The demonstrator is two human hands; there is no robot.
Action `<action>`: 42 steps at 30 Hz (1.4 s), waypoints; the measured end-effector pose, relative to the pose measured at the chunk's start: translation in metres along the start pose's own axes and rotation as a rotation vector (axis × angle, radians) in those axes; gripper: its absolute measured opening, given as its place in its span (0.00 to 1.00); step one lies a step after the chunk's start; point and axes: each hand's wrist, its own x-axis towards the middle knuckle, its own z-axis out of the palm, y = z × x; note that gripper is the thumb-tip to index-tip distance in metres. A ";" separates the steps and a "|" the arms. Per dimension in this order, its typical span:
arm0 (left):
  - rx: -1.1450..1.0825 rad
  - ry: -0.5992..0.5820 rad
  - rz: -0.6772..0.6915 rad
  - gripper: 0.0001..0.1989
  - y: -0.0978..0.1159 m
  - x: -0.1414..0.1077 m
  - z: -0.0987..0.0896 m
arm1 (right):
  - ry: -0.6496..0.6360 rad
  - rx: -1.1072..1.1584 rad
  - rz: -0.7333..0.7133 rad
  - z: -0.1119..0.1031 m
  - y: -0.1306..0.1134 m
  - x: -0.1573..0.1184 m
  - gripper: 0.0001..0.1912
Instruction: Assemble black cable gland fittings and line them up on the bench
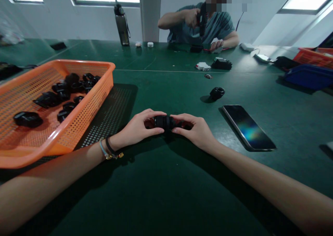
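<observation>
Between my two hands is a black cylindrical plastic part with a ridged band, held low over the green table. My left hand grips its left end between thumb and fingers. At the other end, my right hand pinches the narrower right side of the part. Whether it is one piece or two joined pieces I cannot tell. Beyond my right hand, a similar black part lies alone on the table.
An orange perforated basket at left holds several black parts. A smartphone lies to the right. Across the table, a co-worker holds a power screwdriver. A bottle stands at the back; a blue bin sits far right.
</observation>
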 end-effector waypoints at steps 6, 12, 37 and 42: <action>0.015 -0.005 0.012 0.20 -0.002 0.000 0.000 | -0.014 0.036 0.026 0.000 -0.002 0.000 0.18; 0.024 -0.007 0.005 0.20 -0.001 0.001 0.000 | -0.011 0.061 0.034 0.001 -0.001 0.000 0.18; 0.032 0.010 0.018 0.19 -0.001 0.000 0.000 | -0.012 0.063 0.065 0.000 -0.002 0.000 0.18; 0.026 0.009 0.025 0.19 -0.001 0.000 0.000 | -0.017 0.044 0.055 0.000 -0.002 0.001 0.18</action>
